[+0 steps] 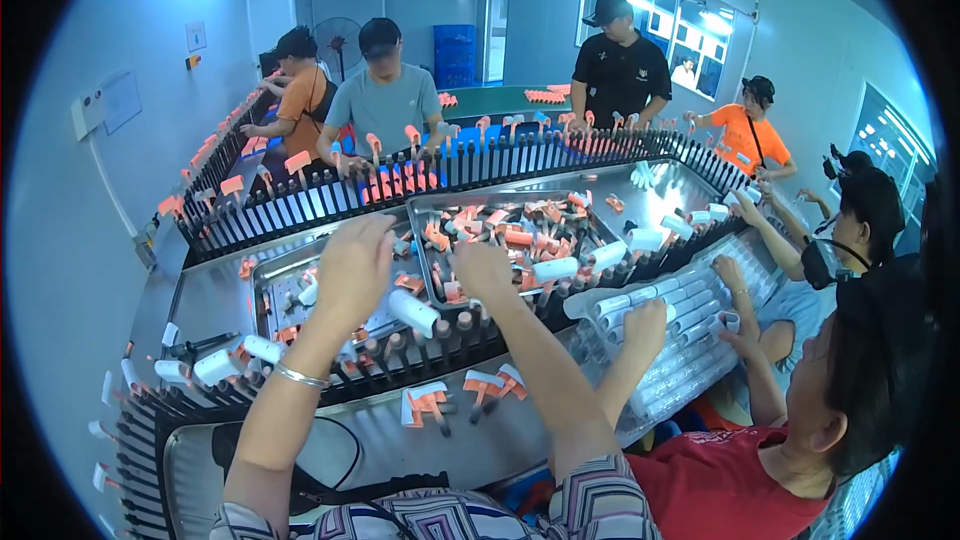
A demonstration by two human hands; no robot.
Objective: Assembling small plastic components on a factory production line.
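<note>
My left hand (358, 265), with a silver bangle at the wrist, is raised over the near row of black posts and the left metal tray (262, 305). Its fingers stretch forward, and nothing shows in them. My right hand (484, 268) is curled at the near edge of the larger metal tray (425, 275); its fingertips are hidden. That tray holds a heap of small orange-pink and grey pieces (520, 237). Between my hands a white tube (412, 313) leans over the posts. Several orange, white and grey pieces (428, 403) lie on the metal table before me.
Curved rows of black posts (465, 335) surround the table, some topped with white tubes (218, 368) or orange pieces. At right, a co-worker in red (720, 480) reaches over clear-wrapped white tubes (660, 330). More people stand beyond the far row. A black cable (355, 450) lies near me.
</note>
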